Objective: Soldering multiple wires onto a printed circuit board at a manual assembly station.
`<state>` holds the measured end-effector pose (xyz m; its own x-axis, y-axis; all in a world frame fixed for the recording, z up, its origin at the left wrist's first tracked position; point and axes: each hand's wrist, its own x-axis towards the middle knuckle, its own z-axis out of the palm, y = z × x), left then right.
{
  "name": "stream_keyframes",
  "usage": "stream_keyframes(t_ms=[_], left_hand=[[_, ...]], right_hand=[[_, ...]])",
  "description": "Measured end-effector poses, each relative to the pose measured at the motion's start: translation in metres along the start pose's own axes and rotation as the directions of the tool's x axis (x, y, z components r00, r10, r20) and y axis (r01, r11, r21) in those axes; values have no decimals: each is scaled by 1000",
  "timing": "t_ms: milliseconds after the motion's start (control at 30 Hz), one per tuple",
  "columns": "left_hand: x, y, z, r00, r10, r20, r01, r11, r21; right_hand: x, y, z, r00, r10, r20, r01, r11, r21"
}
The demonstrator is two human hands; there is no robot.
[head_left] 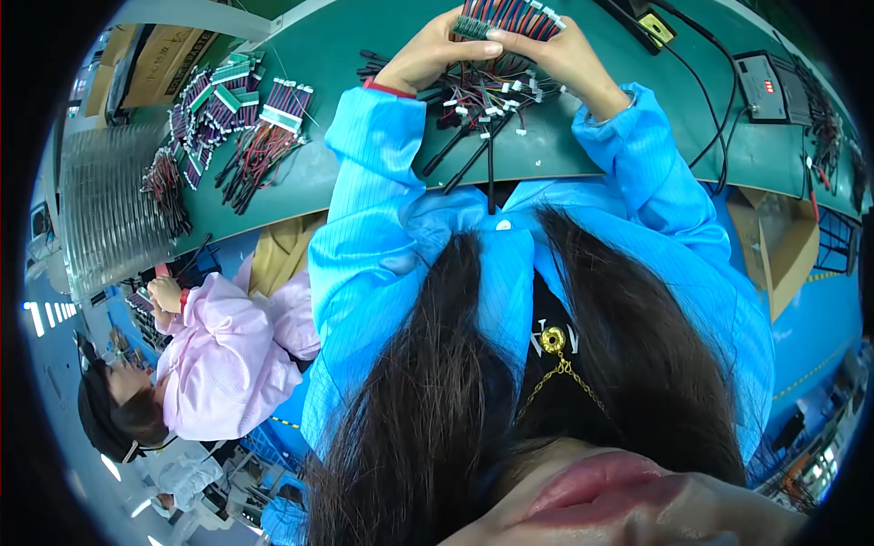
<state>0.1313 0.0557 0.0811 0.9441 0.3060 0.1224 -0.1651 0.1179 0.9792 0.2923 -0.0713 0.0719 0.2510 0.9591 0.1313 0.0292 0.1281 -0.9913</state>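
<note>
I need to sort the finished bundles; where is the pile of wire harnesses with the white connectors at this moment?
In the head view, the pile of wire harnesses lies on the green table, at picture left of the person's hand in the blue sleeve.

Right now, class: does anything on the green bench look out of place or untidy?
Mostly orderly. Both hands, left hand and right hand, hold a bundle of red and black wires. Beneath them a loose wire tangle sprawls, some black leads reaching the bench edge. Bundled harnesses lie sorted at left.

Green workbench (592, 150), blue floor (819, 318) with yellow line. Cardboard box (783, 241) under bench; ceiling light strips (36, 317) far left.
</note>
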Motion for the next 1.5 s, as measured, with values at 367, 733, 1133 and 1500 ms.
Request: stream_keyframes(t_ms=[367, 733, 1133, 1500], left_hand=[[5, -8, -20, 872, -448, 195, 393, 880, 266], [43, -4, -3, 793, -604, -80, 347, 340, 874], [1, -65, 101, 942, 327, -73, 103, -75, 992], [-35, -55, 68, 952, 210, 222, -235, 41, 971]], right_hand=[[0, 16, -7, 987, 114, -110, -101, 988, 115], [0, 29, -37, 939, 39, -343, -255, 748, -613], [-3, 30, -46, 927, -122, -354, -292, 358, -887], [-14, 55, -53, 892, -323, 317, 403, 246, -882]])
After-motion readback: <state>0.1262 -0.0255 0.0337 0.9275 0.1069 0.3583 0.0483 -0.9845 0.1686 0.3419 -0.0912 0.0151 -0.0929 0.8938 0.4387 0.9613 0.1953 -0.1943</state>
